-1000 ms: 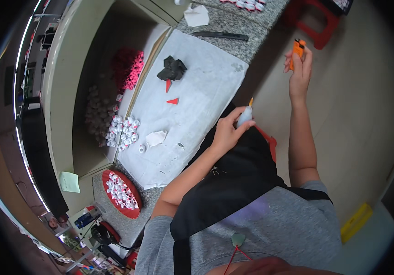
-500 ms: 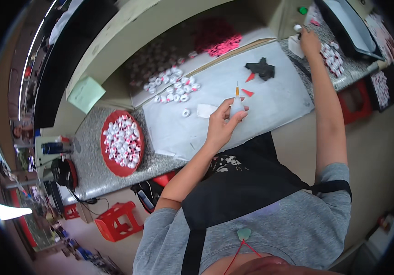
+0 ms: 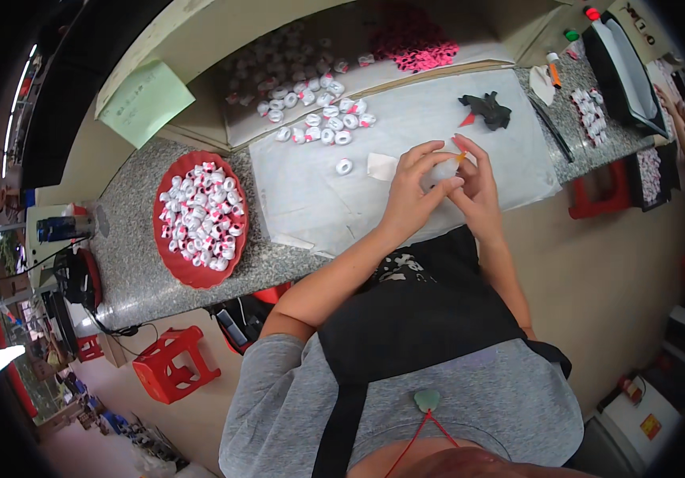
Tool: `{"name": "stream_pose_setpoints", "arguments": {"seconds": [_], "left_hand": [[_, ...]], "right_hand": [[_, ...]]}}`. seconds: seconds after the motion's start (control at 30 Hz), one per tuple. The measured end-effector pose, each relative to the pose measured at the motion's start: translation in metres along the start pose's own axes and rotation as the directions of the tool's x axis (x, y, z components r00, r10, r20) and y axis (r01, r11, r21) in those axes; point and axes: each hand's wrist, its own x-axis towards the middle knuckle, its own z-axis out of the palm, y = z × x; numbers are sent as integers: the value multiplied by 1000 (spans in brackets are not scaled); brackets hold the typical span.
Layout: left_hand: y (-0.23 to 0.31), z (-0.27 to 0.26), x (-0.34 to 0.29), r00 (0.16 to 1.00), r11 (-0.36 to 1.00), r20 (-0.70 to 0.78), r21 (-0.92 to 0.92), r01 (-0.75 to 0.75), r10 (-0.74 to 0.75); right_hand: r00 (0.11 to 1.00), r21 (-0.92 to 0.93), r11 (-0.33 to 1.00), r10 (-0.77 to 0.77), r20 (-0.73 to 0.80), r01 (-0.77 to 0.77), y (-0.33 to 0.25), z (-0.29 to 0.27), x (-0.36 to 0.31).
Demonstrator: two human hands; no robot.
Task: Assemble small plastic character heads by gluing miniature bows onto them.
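Observation:
In front of me, my left hand (image 3: 414, 191) is closed around a small whitish needle-tip squeeze bottle (image 3: 440, 172) with an orange nozzle. My right hand (image 3: 481, 195) meets it from the other side, its fingers bent round the nozzle end. Whether the fine needle is covered is hidden by the fingers. Both hands are over the white sheet (image 3: 303, 191) on the counter. Just left of them lie a folded white paper piece (image 3: 381, 166) and a single white ring-shaped piece (image 3: 344, 166). Beyond them is a crumpled black cloth (image 3: 489, 111) with a red scrap (image 3: 467, 120).
A red dish (image 3: 169, 259) heaped with white-and-pink pieces stands left. Loose white pieces (image 3: 330, 123) and a pink pile (image 3: 422, 56) lie toward the shelf. At right are a black stick (image 3: 551, 130), an orange-and-white tube (image 3: 554, 72), more pieces (image 3: 589, 115) and a black bin (image 3: 623, 72).
My right hand has come back from the far right of the counter to the squeeze bottle. My left hand still holds the bottle, now tilted toward the right. The head view has shifted.

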Motion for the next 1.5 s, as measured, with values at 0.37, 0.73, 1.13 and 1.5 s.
{"name": "stream_pose_setpoints", "arguments": {"seconds": [0.37, 0.73, 1.13, 1.5], "left_hand": [[-46, 45, 114, 971, 832, 58, 507, -228, 231], [-11, 37, 105, 898, 743, 281, -505, 439, -340], [-5, 55, 105, 927, 647, 192, -670, 364, -322], [-20, -70, 66, 981, 1000, -193, 13, 17, -14]], "right_hand": [[914, 125, 979, 195, -355, -160, 1, -43, -9], [899, -294, 951, -40, -436, -100, 3, -38, 23], [904, -411, 911, -136, -406, -48, -16, -24, -5], [915, -251, 965, -28, -403, -81, -16, -23, -8]]}}
